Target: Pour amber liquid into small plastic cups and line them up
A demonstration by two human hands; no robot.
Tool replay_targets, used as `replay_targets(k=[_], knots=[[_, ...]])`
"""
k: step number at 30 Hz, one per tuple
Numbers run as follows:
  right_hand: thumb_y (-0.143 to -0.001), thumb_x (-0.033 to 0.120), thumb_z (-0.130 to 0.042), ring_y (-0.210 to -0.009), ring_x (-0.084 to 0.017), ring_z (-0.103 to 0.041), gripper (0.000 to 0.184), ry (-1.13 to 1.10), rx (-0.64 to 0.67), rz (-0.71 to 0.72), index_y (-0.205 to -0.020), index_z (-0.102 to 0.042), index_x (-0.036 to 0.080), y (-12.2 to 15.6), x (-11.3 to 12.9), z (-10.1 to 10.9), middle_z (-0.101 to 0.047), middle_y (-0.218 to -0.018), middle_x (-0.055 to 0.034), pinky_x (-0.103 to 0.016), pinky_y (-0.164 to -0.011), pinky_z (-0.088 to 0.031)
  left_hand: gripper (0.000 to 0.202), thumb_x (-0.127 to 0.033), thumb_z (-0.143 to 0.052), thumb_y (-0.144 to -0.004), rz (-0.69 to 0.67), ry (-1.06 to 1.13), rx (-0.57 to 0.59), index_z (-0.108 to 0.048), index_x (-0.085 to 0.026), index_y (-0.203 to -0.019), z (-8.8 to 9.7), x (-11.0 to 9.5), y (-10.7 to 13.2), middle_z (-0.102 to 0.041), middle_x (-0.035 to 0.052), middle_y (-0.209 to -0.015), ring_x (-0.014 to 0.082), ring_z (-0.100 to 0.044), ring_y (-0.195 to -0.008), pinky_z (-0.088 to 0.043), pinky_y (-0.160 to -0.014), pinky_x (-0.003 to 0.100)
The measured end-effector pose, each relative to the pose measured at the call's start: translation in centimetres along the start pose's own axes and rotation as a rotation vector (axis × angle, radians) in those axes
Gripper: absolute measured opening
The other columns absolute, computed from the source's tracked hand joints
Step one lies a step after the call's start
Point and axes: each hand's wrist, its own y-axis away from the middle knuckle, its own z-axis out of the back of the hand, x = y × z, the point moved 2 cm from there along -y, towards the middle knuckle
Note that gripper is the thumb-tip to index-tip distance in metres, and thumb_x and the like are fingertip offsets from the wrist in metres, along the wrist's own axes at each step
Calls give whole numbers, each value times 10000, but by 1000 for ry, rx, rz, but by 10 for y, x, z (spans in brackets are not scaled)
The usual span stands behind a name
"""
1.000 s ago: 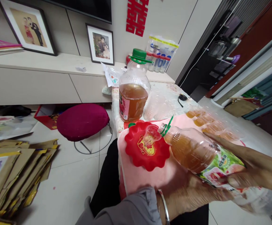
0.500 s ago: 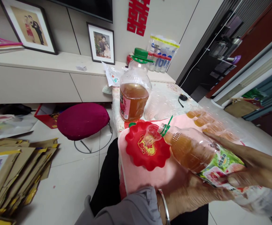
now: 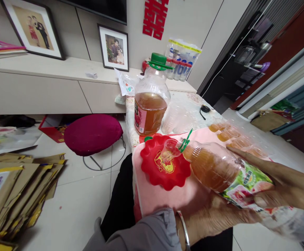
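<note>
A clear plastic juice bottle [image 3: 214,167] with amber liquid lies tilted nearly level, its mouth pointing left. My left hand [image 3: 214,218], with a silver bangle at the wrist, is wrapped under the bottle's label. From the right, my right hand [image 3: 285,181] grips the same bottle, its thumb on the label. The bottle's mouth, with a green ring strap, is at the rim of a clear plastic cup [image 3: 171,148]. That cup stands on a scalloped red plate [image 3: 152,176]; how much liquid is in it is hard to tell. A green cap [image 3: 148,138] lies behind the plate.
Behind the plate stands a large juice jug [image 3: 152,111] with a green lid. Empty clear cups [image 3: 179,118] are beside it, and several filled cups [image 3: 229,134] line the right side. A black tape measure [image 3: 205,108] lies farther back. A maroon stool [image 3: 93,134] stands left.
Almost nothing differs; the view has shifted very slightly. Both hands keep the bottle in the same tilt at the cup.
</note>
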Motion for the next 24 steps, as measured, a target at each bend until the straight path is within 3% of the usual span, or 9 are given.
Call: replay_targets(k=[3,7,13,18,24], knots=[[-543,523,-1038,-1195,-449,-762,1233,5,-6,8,-1562,-362,686,-1,1,2,-665,-1506,146,-488,-954,-646,1179,-526,-1051,-592,-27,25,34,-517,-255,-1608,0,-3,-3,-689,159,-1545,417,-360,-1671,-265,-1382,683],[-597,594,-972,-1324,-488,-687,1152,28,-34,-50,-1612,-429,545,2,6,0,-649,-1555,77,-516,-990,-654,1153,-377,-1082,-556,0,46,-33,-557,-239,-1574,0,1,-5,-721,149,-1504,437,-458,-1613,-262,-1373,698],[-641,669,-902,-1327,-482,-705,1175,-23,-34,-177,-1677,-396,444,4,11,-2,-646,-1593,1,-532,-1057,-644,1091,-306,-1045,-640,30,60,-3,-528,-271,-1600,5,12,-1,-674,128,-1571,382,-400,-1658,-280,-1387,650],[-629,642,-926,-1315,-493,-709,1260,-81,6,-210,-1709,-309,442,5,8,-5,-687,-1560,-10,-533,-1040,-659,1137,-300,-1040,-658,37,57,13,-472,-276,-1642,6,10,-1,-659,136,-1588,383,-435,-1638,-278,-1388,652],[-666,654,-910,-1414,-466,-642,1252,-101,-5,-230,-1722,-261,475,8,-7,-6,-476,-1747,33,-537,-1198,-543,1100,-313,-1027,-685,26,44,25,-478,-290,-1638,8,12,-1,-626,139,-1622,395,-422,-1643,-281,-1384,657]])
